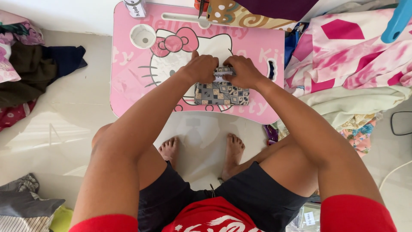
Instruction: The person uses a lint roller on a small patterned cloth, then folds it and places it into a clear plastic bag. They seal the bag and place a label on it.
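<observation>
Two heaps of cloth flanked the scene: a big pile of pink, white and cream fabrics [352, 56] on the right, and a darker heap of clothes [30, 73] on the pale floor at the left. Between them stood a pink lap table [128, 81] printed with a white cartoon cat wearing a bow, with a round cup recess [143, 36] near its far left corner. Another folded piece, brown with swirls and dots [231, 13], lay at the table's far edge. Near the middle of the tabletop sat a folded grey cloth with a geometric pattern [221, 92], a narrow white paper band [223, 75] across its far end. The left hand [201, 68] curled down over the band's left part, fingers bent and pinching it against the cloth. The right hand [242, 71] gripped the band's right part likewise, fingers closed, almost touching the left.
</observation>
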